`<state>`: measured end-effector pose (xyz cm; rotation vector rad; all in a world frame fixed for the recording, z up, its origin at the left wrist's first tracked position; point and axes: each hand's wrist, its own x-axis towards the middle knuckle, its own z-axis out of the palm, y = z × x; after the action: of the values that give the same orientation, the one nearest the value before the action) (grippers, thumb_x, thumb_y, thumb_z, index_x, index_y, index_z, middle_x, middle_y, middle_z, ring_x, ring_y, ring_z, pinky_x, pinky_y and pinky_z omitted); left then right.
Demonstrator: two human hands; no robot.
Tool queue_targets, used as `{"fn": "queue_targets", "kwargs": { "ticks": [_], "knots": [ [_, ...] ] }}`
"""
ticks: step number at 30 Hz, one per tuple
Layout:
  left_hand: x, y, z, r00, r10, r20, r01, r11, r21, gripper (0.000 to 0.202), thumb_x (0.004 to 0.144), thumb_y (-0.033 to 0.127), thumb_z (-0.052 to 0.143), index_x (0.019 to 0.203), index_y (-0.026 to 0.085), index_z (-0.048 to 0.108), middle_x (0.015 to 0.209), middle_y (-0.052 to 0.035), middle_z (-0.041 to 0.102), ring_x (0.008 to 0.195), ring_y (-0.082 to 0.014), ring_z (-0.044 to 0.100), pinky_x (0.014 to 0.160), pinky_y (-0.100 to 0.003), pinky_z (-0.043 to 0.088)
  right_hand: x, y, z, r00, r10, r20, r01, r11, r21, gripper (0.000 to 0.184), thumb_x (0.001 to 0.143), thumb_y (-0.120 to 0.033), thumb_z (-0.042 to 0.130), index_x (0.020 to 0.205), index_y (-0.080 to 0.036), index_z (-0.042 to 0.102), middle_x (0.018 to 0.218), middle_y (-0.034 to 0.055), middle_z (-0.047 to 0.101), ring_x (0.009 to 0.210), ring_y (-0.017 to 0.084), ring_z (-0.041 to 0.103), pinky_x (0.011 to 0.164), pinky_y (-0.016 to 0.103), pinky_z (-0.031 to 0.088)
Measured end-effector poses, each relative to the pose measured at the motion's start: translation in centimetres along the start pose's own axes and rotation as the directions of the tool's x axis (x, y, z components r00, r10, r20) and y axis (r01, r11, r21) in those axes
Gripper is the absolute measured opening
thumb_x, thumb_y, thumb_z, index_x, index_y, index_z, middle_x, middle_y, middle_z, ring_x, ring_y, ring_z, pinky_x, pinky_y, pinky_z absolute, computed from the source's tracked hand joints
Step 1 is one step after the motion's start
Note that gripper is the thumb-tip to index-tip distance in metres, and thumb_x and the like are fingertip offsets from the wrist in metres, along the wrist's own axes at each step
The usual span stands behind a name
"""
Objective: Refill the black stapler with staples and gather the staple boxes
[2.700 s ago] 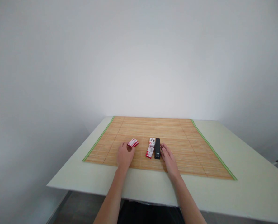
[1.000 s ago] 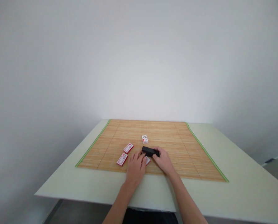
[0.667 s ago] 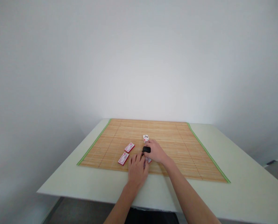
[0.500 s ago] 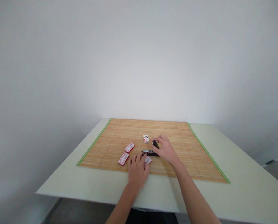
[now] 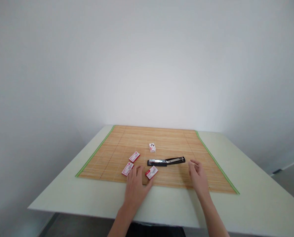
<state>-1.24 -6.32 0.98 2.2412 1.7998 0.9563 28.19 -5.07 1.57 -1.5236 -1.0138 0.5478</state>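
The stapler point(image 5: 161, 162) lies folded open; the four small boxes point(image 5: 151, 172) look closed. The left hand point(image 5: 135, 190) has loose, spread fingers point(image 5: 134, 173); the right hand point(image 5: 199, 179) curls, maybe holding something, I can't tell.

The black stapler point(image 5: 163, 162) lies on its side of the group, spread wide open, its shiny silver strip on the left and its long top folded out to the right. One small red and white box point(image 5: 151, 172) sits slanted just in front of its left end. Two more, the near box point(image 5: 127, 169) and the far box point(image 5: 134, 156), are further left. A white box point(image 5: 152, 147) is behind the stapler.
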Motion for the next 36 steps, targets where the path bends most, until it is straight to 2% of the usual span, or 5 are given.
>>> {"fn": "queue_targets", "kwargs": {
  "ticks": [9,17,24,30,36],
  "knots": [
    [2.5,-1.1,-1.3,0.948,0.194,0.254,-0.176,0.98,-0.091,0.033,0.087,0.031,0.066,0.121,0.032,0.065,0.119,-0.0044,0.062,0.114,-0.0263,0.056,0.102,-0.039,0.042,-5.8,-4.3,4.0,0.683,0.328,0.652,-0.511,0.853,0.107,0.049,0.086,-0.061,0.058,0.119,-0.024,0.058,0.054,-0.0079,0.053,0.035,0.007,0.024,0.034,0.019,0.013],
    [3.1,-0.6,-0.4,0.93,0.24,0.279,-0.177,0.957,-0.232,0.036,0.084,0.03,0.07,0.119,0.033,0.067,0.121,-0.0021,0.062,0.115,-0.0254,0.056,0.1,-0.038,0.042,-5.1,-4.5,3.6,0.476,0.326,0.817,-0.641,0.765,0.068,0.041,0.088,-0.058,0.057,0.101,-0.02,0.065,0.051,-0.0103,0.045,0.038,0.004,0.012,0.035,0.017,0.014],
    [2.6,-1.9,-0.1,0.955,0.201,0.216,-0.132,0.946,-0.295,0.049,0.08,0.042,0.077,0.125,0.03,0.063,0.121,-0.0049,0.061,0.115,-0.0274,0.055,0.101,-0.04,0.043,-2.7,-2.5,3.0,0.786,0.232,0.573,-0.208,0.972,-0.108,0.056,0.086,-0.06,0.062,0.12,-0.015,0.062,0.047,-0.0108,0.039,0.039,0.009,0.029,0.039,0.021,0.019],
    [2.5,-2.7,0.1,0.96,0.204,0.191,-0.14,0.942,-0.304,0.028,0.085,0.034,0.071,0.111,0.026,0.066,0.116,-0.0052,0.061,0.112,-0.0248,0.057,0.099,-0.038,0.045,-3.4,-3.8,5.2,0.697,-0.086,0.712,0.369,0.894,-0.253,0.045,0.083,-0.034,0.071,0.127,-0.025,0.067,0.073,-0.0021,0.063,0.065,0.015,0.054,0.059,0.024,0.033],
    [2.6,-2.7,0.2,0.958,0.205,0.2,-0.147,0.952,-0.27,0.027,0.083,0.028,0.07,0.11,0.026,0.066,0.113,-0.0046,0.061,0.108,-0.0248,0.058,0.098,-0.038,0.046,-2.7,-3.2,3.6,0.678,-0.045,0.734,0.437,0.828,-0.353,0.035,0.087,-0.034,0.066,0.121,-0.027,0.069,0.072,-0.0029,0.063,0.065,0.016,0.056,0.059,0.024,0.031]
  ]
}}
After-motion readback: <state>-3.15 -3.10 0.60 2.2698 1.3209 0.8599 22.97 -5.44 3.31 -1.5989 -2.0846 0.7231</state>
